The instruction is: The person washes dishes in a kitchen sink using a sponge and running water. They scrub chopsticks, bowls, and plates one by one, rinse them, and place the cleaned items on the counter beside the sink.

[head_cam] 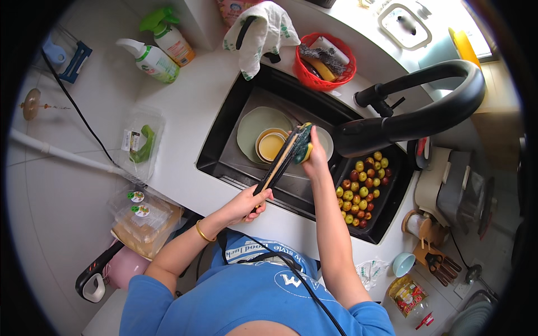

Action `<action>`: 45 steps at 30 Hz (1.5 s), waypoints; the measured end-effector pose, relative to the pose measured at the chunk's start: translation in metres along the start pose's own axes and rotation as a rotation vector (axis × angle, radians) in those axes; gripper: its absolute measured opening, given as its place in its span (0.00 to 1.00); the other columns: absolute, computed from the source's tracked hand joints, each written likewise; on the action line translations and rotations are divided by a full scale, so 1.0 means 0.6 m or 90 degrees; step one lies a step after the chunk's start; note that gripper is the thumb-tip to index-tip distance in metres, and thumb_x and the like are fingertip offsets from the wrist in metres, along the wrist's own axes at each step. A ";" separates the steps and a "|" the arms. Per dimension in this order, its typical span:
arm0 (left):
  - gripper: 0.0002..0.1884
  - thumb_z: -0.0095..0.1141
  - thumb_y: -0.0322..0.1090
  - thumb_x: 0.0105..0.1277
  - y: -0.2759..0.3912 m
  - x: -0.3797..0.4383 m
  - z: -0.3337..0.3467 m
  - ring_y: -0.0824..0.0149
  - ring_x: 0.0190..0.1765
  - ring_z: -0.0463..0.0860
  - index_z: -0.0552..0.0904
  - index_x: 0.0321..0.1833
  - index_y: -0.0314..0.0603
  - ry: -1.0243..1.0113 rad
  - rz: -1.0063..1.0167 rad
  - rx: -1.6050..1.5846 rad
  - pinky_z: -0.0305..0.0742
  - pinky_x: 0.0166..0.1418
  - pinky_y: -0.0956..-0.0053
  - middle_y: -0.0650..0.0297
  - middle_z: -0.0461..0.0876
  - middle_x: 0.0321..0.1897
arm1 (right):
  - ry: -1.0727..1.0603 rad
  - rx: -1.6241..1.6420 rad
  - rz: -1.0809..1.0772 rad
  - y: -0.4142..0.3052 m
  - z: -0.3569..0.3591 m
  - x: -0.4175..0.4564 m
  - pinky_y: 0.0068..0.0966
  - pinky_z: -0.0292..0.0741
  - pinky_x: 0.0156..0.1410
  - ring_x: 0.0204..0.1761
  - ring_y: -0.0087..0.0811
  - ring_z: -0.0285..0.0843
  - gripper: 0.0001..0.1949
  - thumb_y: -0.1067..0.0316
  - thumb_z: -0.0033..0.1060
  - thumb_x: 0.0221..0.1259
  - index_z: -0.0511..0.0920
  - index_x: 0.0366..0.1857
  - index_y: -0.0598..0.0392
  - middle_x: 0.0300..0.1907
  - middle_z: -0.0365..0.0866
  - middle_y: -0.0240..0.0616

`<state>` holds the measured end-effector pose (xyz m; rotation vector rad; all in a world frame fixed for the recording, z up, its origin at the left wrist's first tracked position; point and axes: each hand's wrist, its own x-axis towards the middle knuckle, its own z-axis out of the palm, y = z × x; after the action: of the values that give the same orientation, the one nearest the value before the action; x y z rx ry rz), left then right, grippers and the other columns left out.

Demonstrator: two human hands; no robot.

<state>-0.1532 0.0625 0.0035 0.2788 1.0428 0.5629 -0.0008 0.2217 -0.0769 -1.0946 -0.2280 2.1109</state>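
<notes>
A bundle of chopsticks (277, 164), mostly black with a pale one among them, slants over the black sink (235, 143). My left hand (251, 202) is closed around the lower end of the bundle. In my right hand (314, 155) is a green and yellow scrub sponge (303, 147), pressed against the upper end. Below, in the basin, a pale green plate (252, 126) bears small yellow bowls (272, 147), one inside another. A whitish bowl (325, 143) sits partly hidden behind my right hand.
A black faucet (403, 122) arches over the sink's right side. Jujube-like fruits (361, 191) fill a black tray at the right. Behind the sink stand a red basket (323, 82) and a draped cloth (265, 33). Spray bottles (157, 63) and a clear plastic box (141, 143) are at the left.
</notes>
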 end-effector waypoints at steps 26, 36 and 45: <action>0.12 0.46 0.45 0.70 -0.013 -0.009 -0.001 0.83 0.11 0.59 0.64 0.33 0.47 -0.026 0.001 -0.029 0.52 0.11 0.88 0.73 0.64 0.15 | 0.032 -0.091 -0.044 -0.029 0.019 0.029 0.23 0.75 0.32 0.26 0.25 0.76 0.15 0.53 0.53 0.63 0.75 0.38 0.55 0.28 0.78 0.33; 0.13 0.45 0.42 0.70 0.020 0.039 -0.013 0.78 0.12 0.63 0.68 0.30 0.42 -0.034 0.002 -0.058 0.55 0.11 0.85 0.71 0.65 0.14 | -0.069 -0.158 -0.004 0.090 0.052 -0.105 0.23 0.77 0.39 0.34 0.27 0.79 0.15 0.55 0.48 0.66 0.71 0.43 0.57 0.33 0.79 0.37; 0.17 0.43 0.45 0.71 0.012 0.013 0.015 0.81 0.10 0.56 0.65 0.25 0.45 -0.054 -0.054 -0.076 0.50 0.11 0.86 0.74 0.60 0.11 | 0.036 -0.184 -0.158 0.020 0.080 -0.037 0.19 0.70 0.30 0.24 0.17 0.69 0.10 0.59 0.53 0.64 0.72 0.31 0.54 0.24 0.72 0.26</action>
<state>-0.1444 0.0735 0.0056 0.1508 0.9305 0.5300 -0.0357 0.2059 -0.0387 -1.2205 -0.6244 1.8603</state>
